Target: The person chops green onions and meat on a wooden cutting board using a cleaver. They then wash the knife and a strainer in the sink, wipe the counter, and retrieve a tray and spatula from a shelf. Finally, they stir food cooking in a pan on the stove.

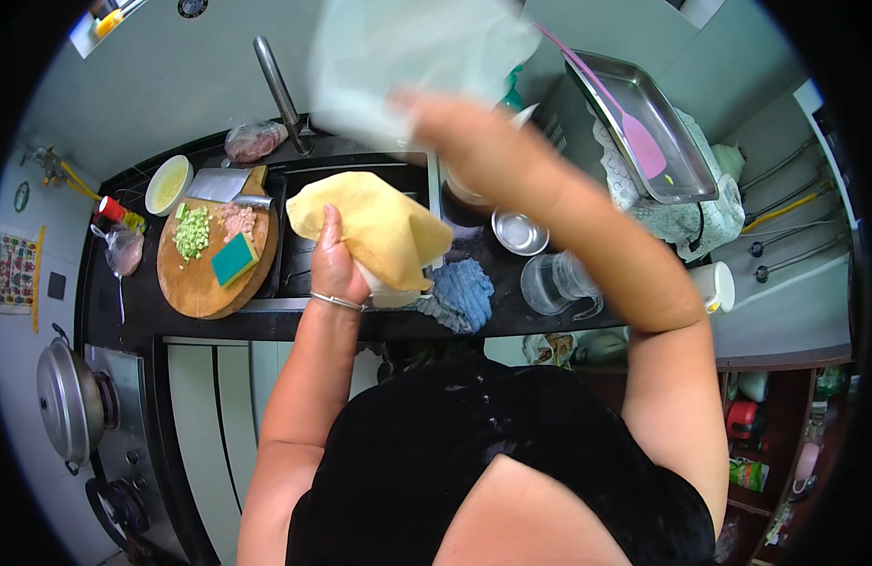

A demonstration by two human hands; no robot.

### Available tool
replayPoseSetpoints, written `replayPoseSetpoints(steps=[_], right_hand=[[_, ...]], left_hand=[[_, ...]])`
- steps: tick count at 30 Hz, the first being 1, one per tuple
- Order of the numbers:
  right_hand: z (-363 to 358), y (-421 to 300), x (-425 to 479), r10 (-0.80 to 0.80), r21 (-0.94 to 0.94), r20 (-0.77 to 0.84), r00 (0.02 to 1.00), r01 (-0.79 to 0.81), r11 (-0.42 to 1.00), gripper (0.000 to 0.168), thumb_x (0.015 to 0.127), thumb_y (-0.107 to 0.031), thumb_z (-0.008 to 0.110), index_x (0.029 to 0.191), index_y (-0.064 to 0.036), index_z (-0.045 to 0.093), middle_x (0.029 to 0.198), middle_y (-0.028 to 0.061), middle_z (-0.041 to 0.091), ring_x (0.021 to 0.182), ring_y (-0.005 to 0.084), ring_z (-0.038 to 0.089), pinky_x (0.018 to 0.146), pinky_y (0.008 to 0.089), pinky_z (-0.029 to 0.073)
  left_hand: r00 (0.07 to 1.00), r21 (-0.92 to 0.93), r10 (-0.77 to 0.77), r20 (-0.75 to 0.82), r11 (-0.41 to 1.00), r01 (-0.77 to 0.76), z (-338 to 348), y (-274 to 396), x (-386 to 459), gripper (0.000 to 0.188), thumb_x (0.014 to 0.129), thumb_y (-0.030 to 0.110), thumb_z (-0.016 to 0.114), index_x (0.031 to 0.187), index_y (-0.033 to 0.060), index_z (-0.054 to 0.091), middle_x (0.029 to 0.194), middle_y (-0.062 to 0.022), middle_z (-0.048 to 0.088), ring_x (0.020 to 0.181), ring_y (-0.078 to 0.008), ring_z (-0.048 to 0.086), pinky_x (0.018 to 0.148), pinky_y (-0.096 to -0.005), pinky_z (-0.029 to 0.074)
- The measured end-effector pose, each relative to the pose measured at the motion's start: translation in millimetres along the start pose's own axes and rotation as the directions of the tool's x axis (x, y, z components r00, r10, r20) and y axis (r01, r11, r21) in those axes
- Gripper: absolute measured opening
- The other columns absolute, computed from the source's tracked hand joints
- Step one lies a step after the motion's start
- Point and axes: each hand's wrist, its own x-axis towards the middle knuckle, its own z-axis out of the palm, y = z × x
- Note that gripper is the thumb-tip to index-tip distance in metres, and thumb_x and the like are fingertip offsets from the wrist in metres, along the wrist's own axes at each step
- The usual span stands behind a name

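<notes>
Over the sink (284, 258), my left hand (340, 265) grips a yellow cloth (372, 219), thumb on top. Part of a white ribbed thing shows beneath the cloth, mostly hidden. My right hand (457, 131) is raised toward the wall and blurred by motion. At its fingers is a large pale, translucent thing (415, 56), too smeared to tell its kind; the fingers seem to hold it. A crumpled blue cloth (464, 290) lies on the sink's front right corner. Behind the sink rises a metal faucet (277, 85).
Left of the sink, a round wooden board (216, 301) bears chopped green vegetable, diced meat, a green-yellow sponge (234, 260) and a cleaver (218, 184). To the right stand a metal bowl (521, 232), a clear jug (549, 286) and a steel tray (645, 92) with a pink spatula (641, 145).
</notes>
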Motion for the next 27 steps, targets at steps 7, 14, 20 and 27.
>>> replayPoseSetpoints(steps=[7, 14, 20, 27], right_hand=[[50.8, -81.2, -47.3, -0.141, -0.022, 0.358, 0.923, 0.159, 0.987, 0.022, 0.073, -0.006, 0.060, 0.094, -0.001, 0.054, 0.125, 0.0122, 0.052, 0.104, 0.0277, 0.053, 0.080, 0.0343, 0.051], [45.6, -79.9, -48.8, -0.059, -0.228, 0.558, 0.828, 0.221, 0.948, 0.023, 0.069, -0.008, 0.063, 0.090, -0.003, 0.056, 0.103, 0.0101, 0.057, 0.088, 0.0232, 0.056, 0.066, 0.0311, 0.049], [39.8, -71.7, -49.7, 0.077, -0.331, 0.545, 0.835, 0.130, 0.935, 0.018, 0.066, -0.007, 0.064, 0.083, -0.003, 0.058, 0.085, 0.0091, 0.059, 0.082, 0.0238, 0.057, 0.067, 0.0344, 0.046], [46.4, -84.6, -45.5, 0.084, -0.110, 0.280, 0.956, -0.055, 0.992, 0.065, 0.064, -0.015, 0.073, 0.121, -0.004, 0.045, 0.137, 0.0215, 0.036, 0.120, 0.0344, 0.044, 0.093, 0.0399, 0.041]], left_hand=[[0.972, 0.107, 0.189, 0.143, 0.973, -0.205, 8.1, 3.4, 8.8, 0.042, 0.093, 0.034, 0.043, 0.122, 0.0035, 0.046, 0.120, -0.0110, 0.053, 0.109, -0.0258, 0.052, 0.095, -0.0385, 0.043], [0.978, 0.026, 0.086, 0.190, 0.995, -0.092, -20.1, 21.2, 7.3, 0.048, 0.092, 0.042, 0.044, 0.121, 0.0052, 0.048, 0.117, -0.0111, 0.056, 0.106, -0.0278, 0.056, 0.091, -0.0421, 0.046], [0.993, 0.036, 0.081, 0.086, 0.996, -0.084, -3.7, 24.1, 0.2, 0.046, 0.092, 0.040, 0.046, 0.120, 0.0042, 0.050, 0.116, -0.0109, 0.057, 0.105, -0.0261, 0.056, 0.090, -0.0408, 0.047], [0.991, 0.091, 0.090, 0.098, 0.991, -0.099, 9.4, 17.6, 3.5, 0.039, 0.093, 0.033, 0.047, 0.118, 0.0034, 0.050, 0.114, -0.0109, 0.057, 0.104, -0.0240, 0.056, 0.090, -0.0379, 0.047]])
